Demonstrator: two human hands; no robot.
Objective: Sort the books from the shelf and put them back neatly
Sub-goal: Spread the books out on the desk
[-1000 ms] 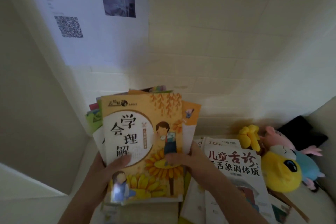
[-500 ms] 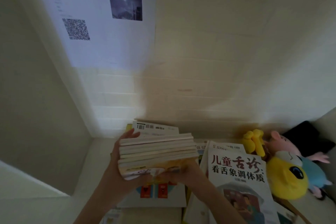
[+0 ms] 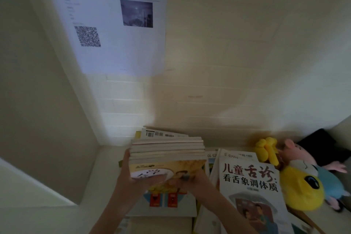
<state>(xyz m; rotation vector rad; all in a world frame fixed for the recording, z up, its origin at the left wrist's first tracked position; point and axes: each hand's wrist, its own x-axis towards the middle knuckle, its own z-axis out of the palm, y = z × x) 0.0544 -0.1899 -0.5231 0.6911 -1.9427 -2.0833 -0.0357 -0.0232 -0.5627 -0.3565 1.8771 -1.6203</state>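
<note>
Shelf (image 3: 106, 165) corner, brick wall (image 3: 228, 62). Stack (image 3: 167, 150) clamped between left hand (image 3: 131, 180) and right hand (image 3: 191, 181): likely squaring edges. Next, probably: level set-down beside the white book (image 3: 250, 180).

A cream wall (image 3: 237, 43) with faint brick lines is filling most of the view. A big white paper (image 3: 114, 57) is hanging on it at 11 o'clock, showing a black square code (image 3: 87, 36) and a small dark photo (image 3: 136, 13). A plain side wall (image 3: 38, 100) is standing at 9 o'clock. Soft light is falling on the bricks under the paper. A pale shelf board (image 3: 106, 167) is lying at 7 o'clock.
</note>
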